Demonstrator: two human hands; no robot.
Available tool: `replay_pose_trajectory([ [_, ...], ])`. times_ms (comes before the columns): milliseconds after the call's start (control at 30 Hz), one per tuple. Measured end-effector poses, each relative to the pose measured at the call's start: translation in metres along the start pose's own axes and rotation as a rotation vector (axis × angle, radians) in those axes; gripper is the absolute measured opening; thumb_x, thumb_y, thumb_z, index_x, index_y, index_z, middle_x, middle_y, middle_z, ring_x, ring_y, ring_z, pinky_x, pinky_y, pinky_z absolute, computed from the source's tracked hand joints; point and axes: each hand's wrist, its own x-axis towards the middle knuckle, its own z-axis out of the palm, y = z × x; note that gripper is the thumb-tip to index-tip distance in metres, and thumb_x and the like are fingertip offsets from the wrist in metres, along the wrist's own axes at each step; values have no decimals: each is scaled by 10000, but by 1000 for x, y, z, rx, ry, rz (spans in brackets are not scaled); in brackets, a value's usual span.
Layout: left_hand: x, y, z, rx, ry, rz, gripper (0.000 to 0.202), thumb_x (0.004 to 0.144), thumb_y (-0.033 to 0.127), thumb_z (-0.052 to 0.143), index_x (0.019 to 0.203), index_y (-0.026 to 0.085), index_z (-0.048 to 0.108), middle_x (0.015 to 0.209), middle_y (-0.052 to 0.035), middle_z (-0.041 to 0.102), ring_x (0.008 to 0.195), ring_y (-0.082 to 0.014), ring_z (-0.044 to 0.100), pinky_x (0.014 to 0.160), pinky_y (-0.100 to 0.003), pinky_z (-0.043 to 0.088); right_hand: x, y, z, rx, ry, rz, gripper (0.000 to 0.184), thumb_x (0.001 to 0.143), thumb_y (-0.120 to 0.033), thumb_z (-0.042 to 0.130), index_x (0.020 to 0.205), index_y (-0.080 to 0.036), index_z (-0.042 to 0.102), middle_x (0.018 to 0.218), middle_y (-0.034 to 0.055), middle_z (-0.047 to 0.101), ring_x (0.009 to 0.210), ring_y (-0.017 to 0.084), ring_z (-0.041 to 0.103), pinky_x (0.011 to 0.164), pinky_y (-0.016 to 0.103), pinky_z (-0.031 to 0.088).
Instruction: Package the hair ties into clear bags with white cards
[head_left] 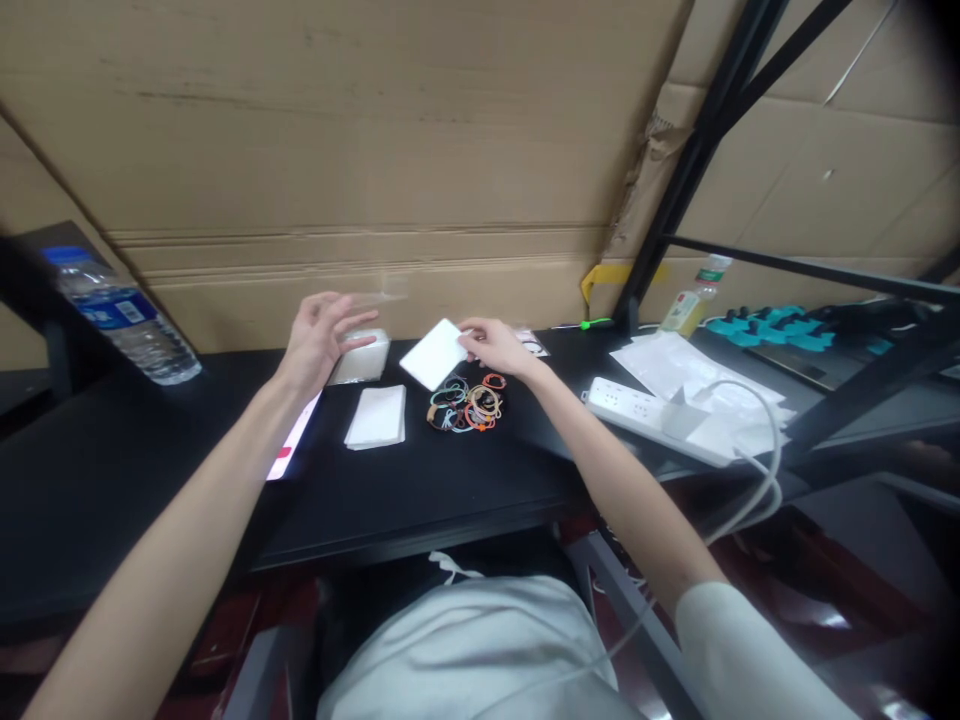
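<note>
My right hand pinches a white card by its right edge, above the black table. My left hand is raised with some fingers spread, and a thin clear plastic bag stretches from its fingertips, faint and blurred. Below it lies a stack of clear bags. Nearer me sits a stack of white cards. A tangle of colourful cord bracelets lies just under the card in my right hand. Behind that hand, a small packet with a dark loop is partly hidden.
A phone with a lit screen lies partly under my left forearm. A water bottle stands at the left. On the right are a white power strip with cables, white papers, a drink bottle and a black metal frame.
</note>
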Motion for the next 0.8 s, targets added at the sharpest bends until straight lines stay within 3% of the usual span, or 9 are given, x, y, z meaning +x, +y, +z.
replay_pose_trajectory([
  [100, -2, 6, 5, -13, -22, 27, 453, 860, 617, 755, 1033, 242, 567, 1450, -92, 615, 1274, -348, 686, 974, -493, 617, -2, -5, 21, -19, -104, -47, 273, 1016, -229, 622, 1256, -145, 723, 1026, 98, 796, 765, 152, 714, 724, 278, 555],
  [167, -2, 8, 5, -1, 8, 28, 389, 896, 586, 716, 1002, 238, 581, 1447, -91, 631, 1256, -339, 698, 981, -472, 621, -5, -12, 36, 3, -153, -74, 304, 1011, -260, 647, 1290, -152, 700, 1048, 100, 794, 839, 169, 728, 752, 277, 552],
  [267, 0, 4, 0, 94, 165, -64, 226, 871, 325, 770, 952, 219, 587, 1265, -94, 724, 1105, -293, 758, 934, -440, 641, -9, -26, 57, 24, -198, -105, 278, 1001, -324, 675, 1226, -163, 704, 1012, 88, 794, 851, 177, 734, 761, 275, 542],
  [400, 2, -5, -14, 243, 342, -225, 295, 739, 18, 770, 911, 179, 592, 991, -101, 752, 922, -248, 777, 872, -428, 653, -10, -44, 74, -29, -225, -152, 216, 1013, -321, 662, 1147, -171, 741, 1023, 79, 800, 890, 179, 738, 784, 270, 525],
  [600, 8, -16, -30, 312, 280, -209, 289, 684, 46, 817, 843, 181, 617, 936, -87, 744, 948, -300, 780, 808, -453, 677, -8, -51, 86, -180, -217, -183, 206, 1038, -281, 632, 1150, -182, 774, 1072, 77, 810, 932, 177, 747, 798, 260, 497],
  [800, 8, -15, -31, 436, 269, -354, 123, 747, 69, 784, 825, 136, 717, 891, -131, 736, 814, -264, 772, 713, -390, 667, -12, -46, 80, -472, -155, -280, 254, 1062, -317, 576, 1184, -218, 775, 1038, 65, 793, 901, 217, 724, 725, 296, 442],
])
